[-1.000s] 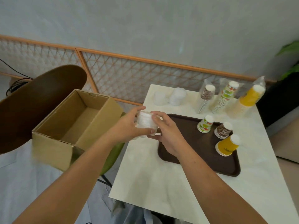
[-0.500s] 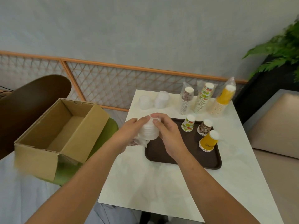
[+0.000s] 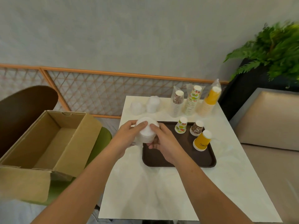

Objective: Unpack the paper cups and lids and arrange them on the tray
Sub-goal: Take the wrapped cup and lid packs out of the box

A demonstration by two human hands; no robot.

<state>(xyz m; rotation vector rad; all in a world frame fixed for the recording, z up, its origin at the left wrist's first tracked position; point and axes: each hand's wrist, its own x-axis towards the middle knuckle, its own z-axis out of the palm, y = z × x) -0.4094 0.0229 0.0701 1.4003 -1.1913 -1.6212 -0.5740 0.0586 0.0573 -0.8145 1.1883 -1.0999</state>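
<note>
head view: left hand (image 3: 127, 137) and right hand (image 3: 165, 143) grip near-upright white lid stack (image 3: 146, 134) over tray (image 3: 182, 156) corner.

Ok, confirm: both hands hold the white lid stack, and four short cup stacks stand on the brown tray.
Not four: the head view shows three on the brown tray: green stack, brown stack, yellow stack. The left hand and right hand do hold the white lid stack.

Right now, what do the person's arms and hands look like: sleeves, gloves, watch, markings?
Nothing is worn on what shows. The left hand and right hand are bare, with no gloves and no rings visible. Both forearms are bare down to the frame edge: no sleeve, watch, band, cable or marking in view.
</note>
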